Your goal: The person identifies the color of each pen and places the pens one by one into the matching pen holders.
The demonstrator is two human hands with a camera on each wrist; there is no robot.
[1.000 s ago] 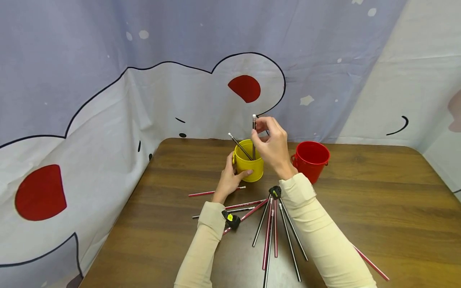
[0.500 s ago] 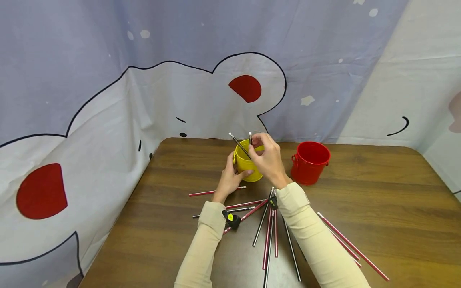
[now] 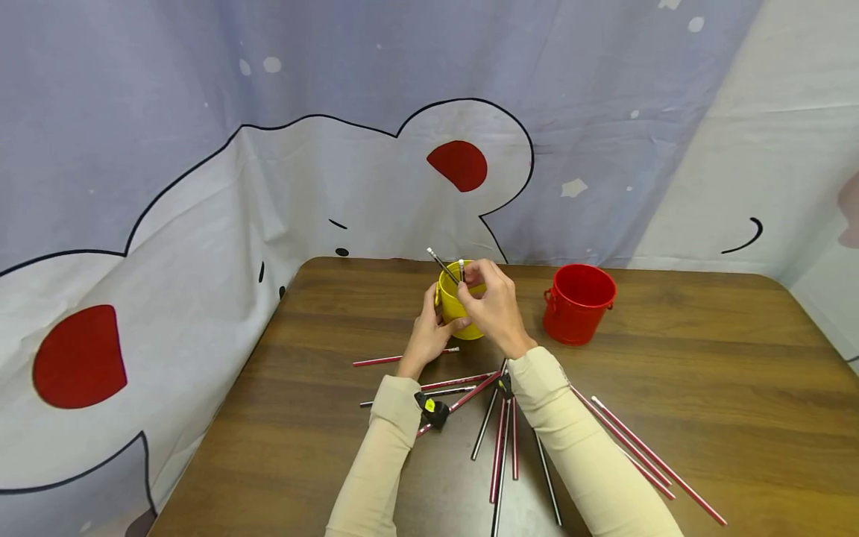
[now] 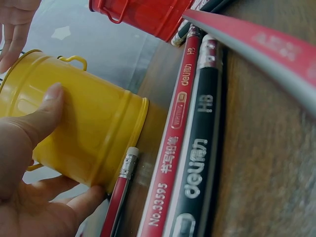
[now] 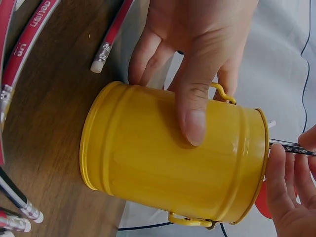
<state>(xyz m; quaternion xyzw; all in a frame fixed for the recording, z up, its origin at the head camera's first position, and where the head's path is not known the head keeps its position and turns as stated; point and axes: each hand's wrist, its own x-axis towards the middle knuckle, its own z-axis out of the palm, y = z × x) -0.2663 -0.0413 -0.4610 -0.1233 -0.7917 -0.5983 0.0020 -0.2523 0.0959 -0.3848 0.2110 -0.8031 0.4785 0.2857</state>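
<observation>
My left hand (image 3: 427, 335) grips a small yellow bucket (image 3: 451, 304) from its left side, thumb across the front wall. The bucket stands upright on the table. At its mouth my right hand (image 3: 495, 304) pinches a black pencil (image 5: 282, 144) between thumb and fingers, its lower end inside the bucket and its white eraser upward. Another black pencil (image 3: 440, 262) leans out of the bucket to the left, eraser end up. In the right wrist view the left thumb (image 5: 195, 118) lies flat along the yellow wall.
An upright red bucket (image 3: 579, 307) stands right of the yellow one. Red and black pencils lie loose in front, among them a black pencil (image 4: 200, 128) and a red pencil (image 3: 660, 461) near the right sleeve. A patterned cloth (image 3: 376, 194) hangs behind the table (image 3: 705, 358).
My right hand has moved down and slightly left, lowering the black pencil deeper into the yellow bucket. The left hand keeps its grip on the bucket.
</observation>
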